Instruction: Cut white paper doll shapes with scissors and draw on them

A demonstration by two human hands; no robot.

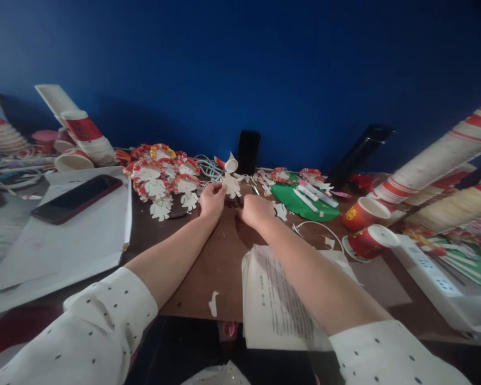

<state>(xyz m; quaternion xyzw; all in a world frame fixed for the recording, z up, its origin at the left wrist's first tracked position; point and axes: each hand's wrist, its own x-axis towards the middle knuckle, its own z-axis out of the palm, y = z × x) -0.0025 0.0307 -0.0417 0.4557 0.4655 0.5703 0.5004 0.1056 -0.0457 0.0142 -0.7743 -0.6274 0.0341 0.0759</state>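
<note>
My left hand (212, 202) is closed, pinching a white paper cutout (231, 186) with a notched lower edge at the middle of the table. Just right of it, my right hand (256, 209) is closed in a fist. A small dark shape shows between the hands below the cutout; what the right fist grips is too hidden to name. Behind the cutout stands a small piece of cut paper cup (231, 164). Several red and white paper figures (154, 179) with similar cutouts are heaped left of my left hand.
A dark phone (249, 152) leans on the blue wall. Markers lie on a green leaf-shaped mat (284, 200). Red paper cups (366, 213) and tall cup stacks (436, 152) stand at right. A printed booklet (280, 299) lies under my right forearm. Another phone (78, 199) rests on white sheets.
</note>
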